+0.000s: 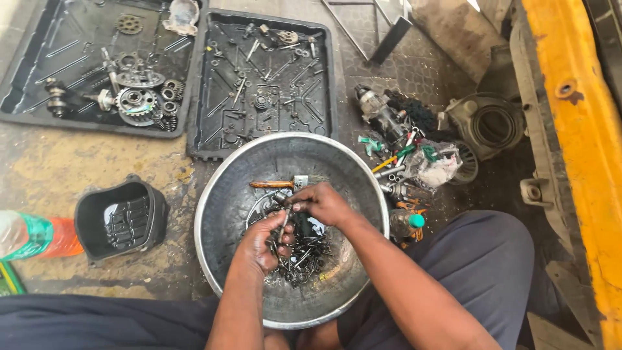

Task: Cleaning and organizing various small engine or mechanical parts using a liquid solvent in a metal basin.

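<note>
Pinched between the fingers (283, 209) of both hands, a slim metal bolt (283, 223) is held upright over the middle of a wide steel basin (223, 188). The right hand (322, 203) is closed on its upper end, the left hand (265, 241) is closed round its lower end from beneath. Under them a heap of small screws and bolts (304, 254) is seen lying in dark oily liquid, with a wooden-handled brush (280, 184) resting across the basin behind. Judged from this, the bolt is best kept low over the basin, so that drips and any slip are caught. On the floor beyond, two black trays (265, 84) of gears and parts are laid out, a black cover (120, 220) to the left.
</note>
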